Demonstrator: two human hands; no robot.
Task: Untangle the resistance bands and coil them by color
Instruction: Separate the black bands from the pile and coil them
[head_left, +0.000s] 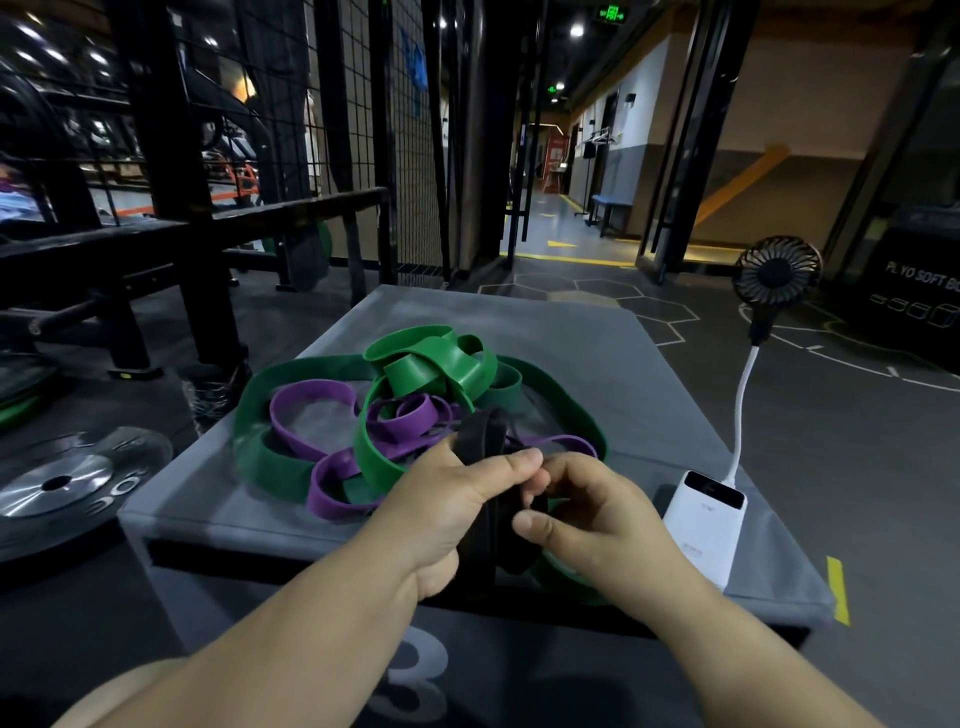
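A tangle of resistance bands lies on a grey padded box (613, 358). Bright green bands (441, 364) are knotted at the top of the pile, a wide dark green band (260, 447) loops around its left side, and purple bands (332, 483) wind through the middle. A black band (483, 431) rises from the pile's near side. My left hand (447, 499) grips this black band with thumb and fingers. My right hand (587, 514) pinches the same black band lower down, right beside the left hand.
A white power bank (704, 525) lies on the box's right side, with a small black fan (776, 275) on a white gooseneck above it. Weight plates (67, 483) lie on the floor at left. A black rack and wire fence (171, 197) stand behind.
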